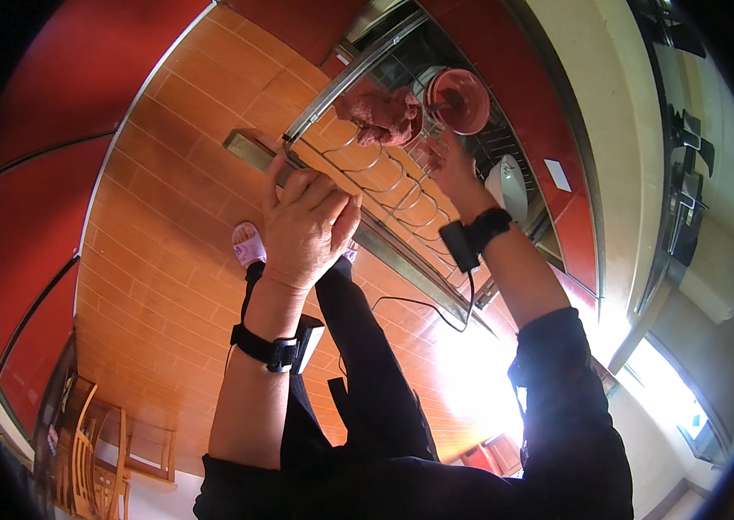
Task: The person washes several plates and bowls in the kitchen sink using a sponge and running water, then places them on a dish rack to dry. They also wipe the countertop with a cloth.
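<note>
My left hand (308, 224) is over the front edge of a pulled-out wire basket drawer (354, 78), its index finger stretched towards the metal rail's end and the other fingers curled; its palm side is hidden. My right hand (454, 169), somewhat blurred, reaches over the basket with its fingers apart and nothing plainly held. Just beyond its fingertips are a crumpled pink cloth (383, 117) and a round pink plastic container (461, 101). A white bowl (508, 185) rests in the basket beside my right wrist. Curved wire dividers (399, 192) run along the basket between my hands.
Red cabinet fronts (28, 214) stand at the left, and a pale countertop (607, 130) runs along the right. My feet in slippers (249, 244) are on the tiled floor (165, 260) by the drawer. A cable (422, 300) hangs from my right wrist device. Wooden chairs (90, 455) are at the lower left.
</note>
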A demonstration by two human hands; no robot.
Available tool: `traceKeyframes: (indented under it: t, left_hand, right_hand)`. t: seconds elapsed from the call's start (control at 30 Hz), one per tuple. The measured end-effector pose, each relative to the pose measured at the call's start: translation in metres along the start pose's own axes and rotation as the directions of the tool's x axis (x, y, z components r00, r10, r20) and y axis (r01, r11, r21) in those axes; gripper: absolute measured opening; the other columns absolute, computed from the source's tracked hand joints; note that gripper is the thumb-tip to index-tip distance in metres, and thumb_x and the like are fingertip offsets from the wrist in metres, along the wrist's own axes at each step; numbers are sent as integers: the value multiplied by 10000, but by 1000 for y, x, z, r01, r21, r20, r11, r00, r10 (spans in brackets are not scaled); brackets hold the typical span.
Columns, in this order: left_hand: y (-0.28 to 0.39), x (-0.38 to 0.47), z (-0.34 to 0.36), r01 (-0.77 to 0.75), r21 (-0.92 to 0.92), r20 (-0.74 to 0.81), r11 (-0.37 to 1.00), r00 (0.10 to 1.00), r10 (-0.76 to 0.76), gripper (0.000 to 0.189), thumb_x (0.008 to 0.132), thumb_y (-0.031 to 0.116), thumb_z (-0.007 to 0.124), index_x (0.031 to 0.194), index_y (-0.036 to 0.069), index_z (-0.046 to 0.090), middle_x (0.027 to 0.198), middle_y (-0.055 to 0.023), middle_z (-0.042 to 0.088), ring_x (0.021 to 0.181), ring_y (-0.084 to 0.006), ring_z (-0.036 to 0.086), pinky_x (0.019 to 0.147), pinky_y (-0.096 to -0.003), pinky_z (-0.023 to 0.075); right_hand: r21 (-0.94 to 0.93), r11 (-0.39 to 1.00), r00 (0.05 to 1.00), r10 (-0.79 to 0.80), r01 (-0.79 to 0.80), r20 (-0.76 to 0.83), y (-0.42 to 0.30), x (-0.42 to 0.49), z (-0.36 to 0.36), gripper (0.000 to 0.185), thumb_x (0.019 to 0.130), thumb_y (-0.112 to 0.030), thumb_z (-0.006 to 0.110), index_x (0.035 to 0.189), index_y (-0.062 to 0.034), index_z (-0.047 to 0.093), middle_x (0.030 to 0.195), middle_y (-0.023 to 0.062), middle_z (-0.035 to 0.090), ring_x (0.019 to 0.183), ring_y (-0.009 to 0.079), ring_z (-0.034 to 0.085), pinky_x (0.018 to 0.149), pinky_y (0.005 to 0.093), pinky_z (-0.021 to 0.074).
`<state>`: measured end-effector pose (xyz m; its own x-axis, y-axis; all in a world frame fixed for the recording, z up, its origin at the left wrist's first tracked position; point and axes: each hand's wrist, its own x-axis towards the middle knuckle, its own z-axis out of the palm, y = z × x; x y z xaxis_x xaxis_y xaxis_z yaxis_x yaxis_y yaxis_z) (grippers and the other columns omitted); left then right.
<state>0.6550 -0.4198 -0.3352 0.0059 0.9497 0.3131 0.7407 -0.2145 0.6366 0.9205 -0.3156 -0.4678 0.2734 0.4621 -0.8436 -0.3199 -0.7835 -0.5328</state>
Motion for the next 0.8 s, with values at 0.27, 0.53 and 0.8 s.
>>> traceKeyframes:
  t: [0.27, 0.53, 0.8]
  left_hand:
    - [0, -2, 2, -6, 65, 21, 998, 1000, 5, 96, 740, 178, 670, 688, 122, 612, 752, 28, 584, 794, -158, 527, 1021, -430, 273]
    - [15, 36, -9, 223, 213, 293, 951, 914, -280, 480, 867, 366, 559, 1178, 2, 526, 471, -32, 510, 484, -175, 539, 768, -331, 400]
    - [35, 44, -6, 365, -139, 241, 921, 914, -326, 512, 868, 395, 483, 1151, -31, 495, 635, -147, 623, 666, -295, 638, 987, -414, 324]
  right_hand:
    - [168, 977, 986, -146, 132, 75, -24, 61, 7, 280, 875, -64, 377, 1117, -36, 514, 963, 135, 606, 764, 218, 612, 542, 227, 477]
    - [-252, 938, 952, -176, 239, 249, -32, -69, -12, 242, 832, -119, 482, 1006, 44, 528, 743, 123, 610, 524, 179, 573, 443, 245, 433]
    - [-566, 595, 819, -359, 571, 448, -43, -176, 4, 258, 819, -162, 516, 988, 6, 614, 778, 102, 649, 652, 167, 632, 556, 286, 485]
